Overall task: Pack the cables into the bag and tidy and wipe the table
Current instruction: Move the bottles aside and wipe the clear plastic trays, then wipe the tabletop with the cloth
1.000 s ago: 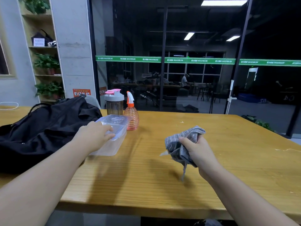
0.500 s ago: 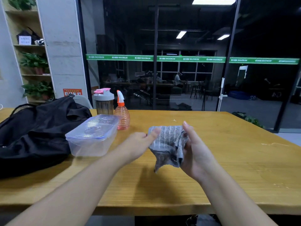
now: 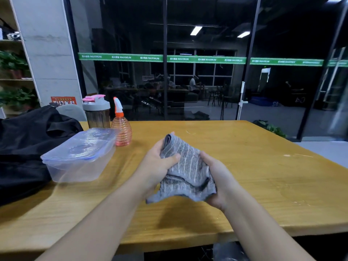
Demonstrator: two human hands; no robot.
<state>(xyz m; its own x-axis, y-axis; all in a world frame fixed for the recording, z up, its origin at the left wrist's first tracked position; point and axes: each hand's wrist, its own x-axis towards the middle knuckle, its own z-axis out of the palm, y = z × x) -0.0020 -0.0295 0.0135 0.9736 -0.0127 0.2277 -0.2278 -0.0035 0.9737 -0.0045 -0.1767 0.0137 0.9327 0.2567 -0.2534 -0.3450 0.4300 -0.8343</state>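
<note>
A grey striped cloth [image 3: 188, 166] is bunched between both my hands above the middle of the wooden table [image 3: 254, 176]. My left hand [image 3: 156, 166] grips its left side, thumb pressed on top. My right hand [image 3: 216, 178] cups the cloth from the right and underneath. A black bag [image 3: 24, 147] lies at the table's left end. No cables are in view.
A clear plastic lidded box [image 3: 79, 155] sits beside the bag. Behind it stand an orange spray bottle [image 3: 121, 127] and a shaker bottle with a grey and pink lid [image 3: 97, 112]. A glass wall runs behind the table. Shelves with plants stand at far left.
My left hand left the plastic box, moved right and took hold of the cloth. Both hands now hold the cloth, lower and closer to me.
</note>
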